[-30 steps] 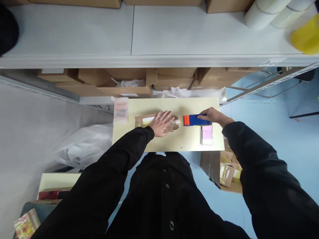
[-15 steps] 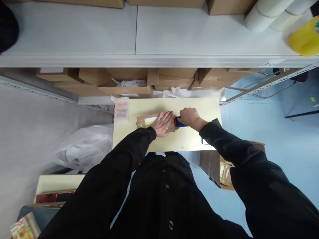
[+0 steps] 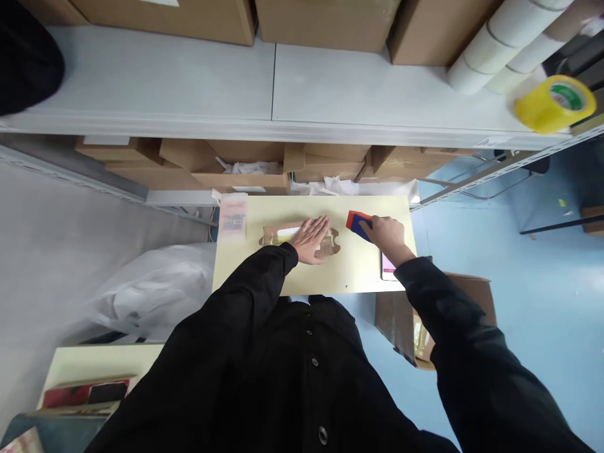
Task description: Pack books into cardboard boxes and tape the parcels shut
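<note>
A small cardboard package (image 3: 285,234) with a white label and shiny clear tape lies lengthwise on the cream tabletop (image 3: 264,272). Pressed flat on its right half is my left hand (image 3: 310,241), fingers stretched out, hiding part of the package. Just right of it, my right hand (image 3: 384,237) is wrapped round a blue tape dispenser (image 3: 361,226) with an orange-red front edge. The dispenser is held tilted, apart from the package. A ragged-looking brown end (image 3: 336,241) of the package shows beyond my left fingers.
A pink-and-white packet (image 3: 233,217) lies at the table's left; a phone (image 3: 388,267) lies under my right wrist. Behind runs a grey shelf (image 3: 189,88) with cartons, white rolls and a yellow tape roll (image 3: 554,104). An open carton (image 3: 396,321) stands lower right, a white bag (image 3: 151,289) at left.
My right hand has lifted the tape dispenser off the package's right end and drawn it to the right, uncovering that end. My left hand stays on the package. The view has shifted slightly.
</note>
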Available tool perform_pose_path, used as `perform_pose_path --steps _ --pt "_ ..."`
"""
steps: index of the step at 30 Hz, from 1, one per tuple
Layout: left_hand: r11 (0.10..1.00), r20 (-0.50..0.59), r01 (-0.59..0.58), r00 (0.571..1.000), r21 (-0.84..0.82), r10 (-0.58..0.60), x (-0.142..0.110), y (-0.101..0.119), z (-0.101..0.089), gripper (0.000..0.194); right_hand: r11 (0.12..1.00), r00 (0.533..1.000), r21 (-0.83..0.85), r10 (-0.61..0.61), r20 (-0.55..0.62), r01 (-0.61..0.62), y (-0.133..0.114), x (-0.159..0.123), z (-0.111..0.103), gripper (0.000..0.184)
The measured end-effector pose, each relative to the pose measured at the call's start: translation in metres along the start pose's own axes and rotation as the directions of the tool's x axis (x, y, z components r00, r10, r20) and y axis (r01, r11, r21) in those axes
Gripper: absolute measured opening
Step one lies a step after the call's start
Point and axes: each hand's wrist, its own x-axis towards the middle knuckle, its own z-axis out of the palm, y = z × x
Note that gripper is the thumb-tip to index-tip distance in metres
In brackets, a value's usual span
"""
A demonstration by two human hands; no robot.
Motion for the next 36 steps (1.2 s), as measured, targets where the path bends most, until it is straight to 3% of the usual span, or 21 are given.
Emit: perform_pose_path --steps 4,8,10,13,15,17,22,29,33,36 --pt "0.999 -0.055 0.028 0.998 -0.041 -0.030 -0.018 -0.009 -0.011 0.112 0.969 0.987 0.215 0.143 -0.074 -0.125 0.029 -0.018 0.019 0.047" --pt "0.985 -0.108 0.169 0.979 -0.040 -0.173 -0.069 -0.023 -0.012 0.114 0.926 0.987 0.353 0.155 -0.029 -0.135 0.027 -0.048 0.060 0.052" --pt "0.945 -0.165 0.317 0.931 -0.076 -0.326 -0.101 -0.030 -0.007 0.117 0.909 0.991 0.401 0.133 -0.024 -0.112 0.017 -0.061 0.082 0.061" --pt "0.809 -0.216 0.538 0.783 -0.236 -0.584 -0.145 -0.036 0.007 0.124 0.906 0.994 0.418 0.100 -0.049 -0.070 0.001 -0.075 0.111 0.067" --pt "0.728 -0.154 0.571 0.737 -0.378 -0.658 -0.167 -0.036 0.019 0.124 0.905 0.994 0.419 0.098 -0.048 -0.069 -0.006 -0.080 0.126 0.071" --pt "0.659 -0.095 0.564 0.720 -0.498 -0.688 -0.179 -0.034 0.032 0.119 0.893 0.994 0.444 0.102 -0.036 -0.076 -0.012 -0.081 0.139 0.075" --pt "0.541 -0.048 0.513 0.695 -0.666 -0.718 -0.176 -0.025 0.055 0.111 0.845 0.998 0.532 0.058 -0.015 -0.041 -0.019 -0.081 0.157 0.083" --pt "0.524 -0.089 0.355 0.759 -0.775 -0.645 -0.160 -0.026 0.054 0.104 0.874 0.987 0.485 0.048 -0.150 0.031 -0.030 -0.088 0.144 0.077" --pt "0.486 -0.051 0.345 0.773 -0.803 -0.633 -0.161 -0.030 0.054 0.090 0.722 0.968 0.649 -0.224 -0.108 0.240 -0.046 -0.074 0.130 0.094" --pt "0.448 -0.021 0.352 0.766 -0.822 -0.642 -0.160 -0.032 0.060 0.079 0.562 0.925 0.788 -0.379 -0.027 0.253 -0.061 -0.060 0.128 0.104"
